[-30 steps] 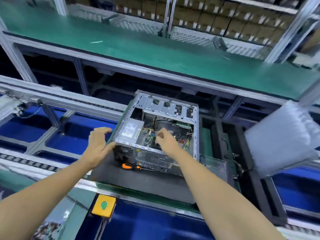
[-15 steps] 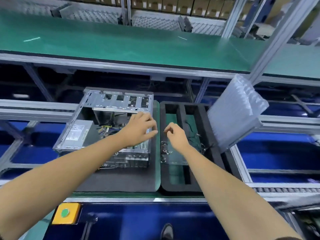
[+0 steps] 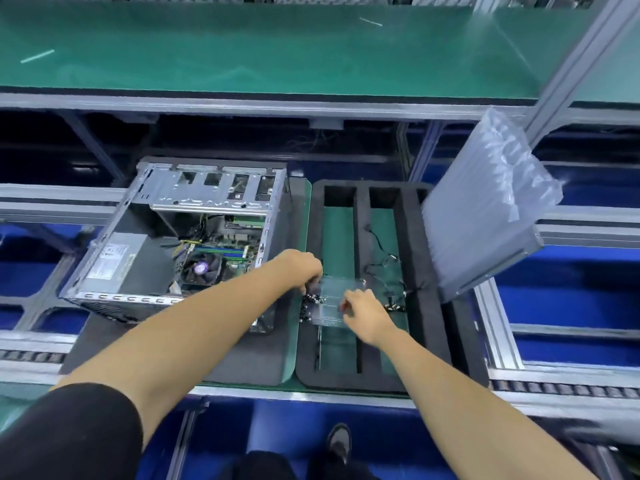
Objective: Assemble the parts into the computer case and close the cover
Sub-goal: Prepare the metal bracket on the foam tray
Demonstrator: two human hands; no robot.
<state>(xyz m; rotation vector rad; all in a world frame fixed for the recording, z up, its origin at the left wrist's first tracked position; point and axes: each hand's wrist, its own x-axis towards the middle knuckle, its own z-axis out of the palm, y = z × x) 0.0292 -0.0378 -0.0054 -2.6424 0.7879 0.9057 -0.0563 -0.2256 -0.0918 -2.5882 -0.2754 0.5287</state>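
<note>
So the open silver metal computer case (image 3: 180,237) is lying on its side on a dark grey foam mat (image 3: 242,355), cover off, and you can see right into it: grey power supply box with a white label (image 3: 117,261) at the left, green motherboard (image 3: 228,251) with a round black cooler fan (image 3: 201,268) and blue memory slots toward the right. Just beside it on the right sits a black foam tray with long slots (image 3: 426,306), green showing through the slots. Both hands are over the near-left part of that tray, working on a clear plastic bag (image 3: 334,299) with something flat inside it; I can't tell what the part is. The left hand (image 3: 301,271) has its fingers curled down onto the bag's left edge, right where a bunch of small black-and-white bits (image 3: 313,301) lie. The right hand (image 3: 363,311) pinches the bag's near-right edge with curled fingers. Thin black wires (image 3: 384,268) trail across the tray just behind the bag. Leaning against the tray's right side is a clear air-column cushion wrap around a flat grey panel (image 3: 485,209), tilted up on edge. Behind it all runs a green-topped table (image 3: 277,46) with an aluminium frame. Black sleeve (image 3: 69,434) on the left upper arm, and 1 dark shoe (image 3: 339,441) down on the blue floor.
</note>
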